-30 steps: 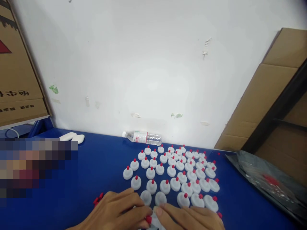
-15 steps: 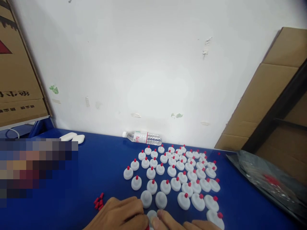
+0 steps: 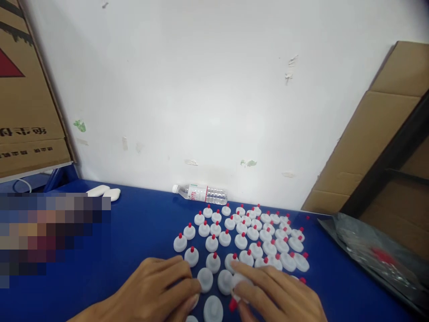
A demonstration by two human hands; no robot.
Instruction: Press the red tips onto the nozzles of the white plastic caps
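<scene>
In my right hand (image 3: 271, 293), lower right of centre, is a white domed cap with a red tip (image 3: 233, 305), gripped between fingers and thumb with the tip turned down and toward me. My left hand (image 3: 164, 288) is closed, its fingertips pressed together beside a white domed cap without a red tip (image 3: 205, 280); what they hold, if anything, is hidden. Between the hands lie another tipless cap (image 3: 225, 282) and a nearer one (image 3: 213, 309). Several caps with red tips (image 3: 213, 263) stand in loose rows beyond.
A clear plastic bottle (image 3: 201, 194) lies on the blue table (image 3: 140, 223) against the white wall. Two white oval objects (image 3: 111, 195) are at back left. A grey plastic bag with red pieces (image 3: 375, 255) lies at right, by cardboard (image 3: 338, 170). A blurred patch covers the left side.
My hands have moved apart. The right hand has risen over the rows with a red-tipped cap; the left has shifted left, now covering the loose red tips' spot. The view has shifted slightly.
</scene>
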